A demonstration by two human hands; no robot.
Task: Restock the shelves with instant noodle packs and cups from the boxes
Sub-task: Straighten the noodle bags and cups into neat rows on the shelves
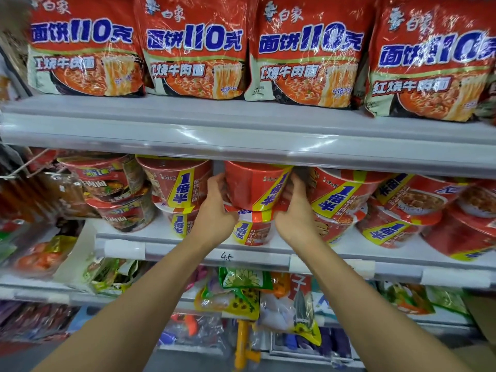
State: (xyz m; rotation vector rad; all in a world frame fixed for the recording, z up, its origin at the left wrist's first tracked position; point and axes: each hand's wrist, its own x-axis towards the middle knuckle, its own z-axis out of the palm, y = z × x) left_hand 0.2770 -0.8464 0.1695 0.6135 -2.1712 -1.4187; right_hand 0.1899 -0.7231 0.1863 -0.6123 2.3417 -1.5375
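A red instant noodle cup [255,185] lies on its side on top of another red cup [252,230] on the middle shelf [188,244]. My left hand [216,210] grips its left side and my right hand [294,208] grips its right side, fingers curled round it. More red cups [177,183] stack to the left and others [341,194] crowd the right. Large red noodle multipacks [196,47] stand in a row on the upper shelf [241,130].
Darker cups [112,178] and brown packets [61,194] sit at the far left of the middle shelf. Below, snack bags with sunflower print [233,296] and a yellow toy [243,342] hang under the shelf lip. The upper shelf's edge hangs close above the held cup.
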